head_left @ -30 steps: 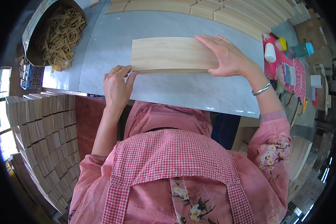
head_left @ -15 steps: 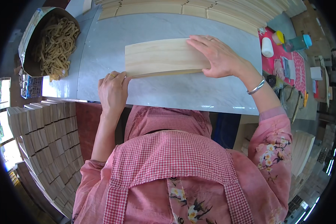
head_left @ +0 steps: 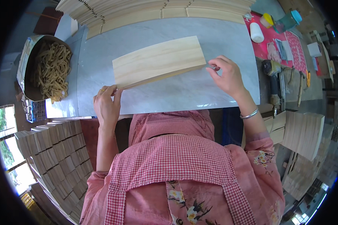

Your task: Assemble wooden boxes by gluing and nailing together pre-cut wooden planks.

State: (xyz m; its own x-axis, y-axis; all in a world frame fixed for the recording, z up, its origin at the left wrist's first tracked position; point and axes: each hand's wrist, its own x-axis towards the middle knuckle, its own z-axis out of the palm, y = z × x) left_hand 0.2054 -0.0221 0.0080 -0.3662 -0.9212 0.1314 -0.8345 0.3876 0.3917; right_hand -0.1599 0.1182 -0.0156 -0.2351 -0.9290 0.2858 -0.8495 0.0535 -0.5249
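Note:
A pale, thin wooden board (head_left: 159, 58) lies tilted over the grey-white marbled tabletop (head_left: 169, 97), its right end farther from me than its left. Along its near side runs a darker, narrow edge strip. My left hand (head_left: 108, 103) pinches the near left corner of the board between thumb and fingers. Just off the board's right end is my right hand (head_left: 229, 75), its fingers curled in and the thumb close to the fingertips. Something small and greyish shows at those fingertips, too small to name.
Stacked pale wooden boards (head_left: 135, 19) line the table's far side. A box of tangled tan bands (head_left: 53, 69) stands at the left. At the right, a white bottle (head_left: 256, 32) and a teal-lidded jar (head_left: 288, 21) sit on pink cloth. Wood blocks (head_left: 58, 153) are piled below left.
My right hand has let go of the board's right end and curled its fingers beside it. The board has turned, its left end coming nearer. My left hand keeps its corner. The view has shifted.

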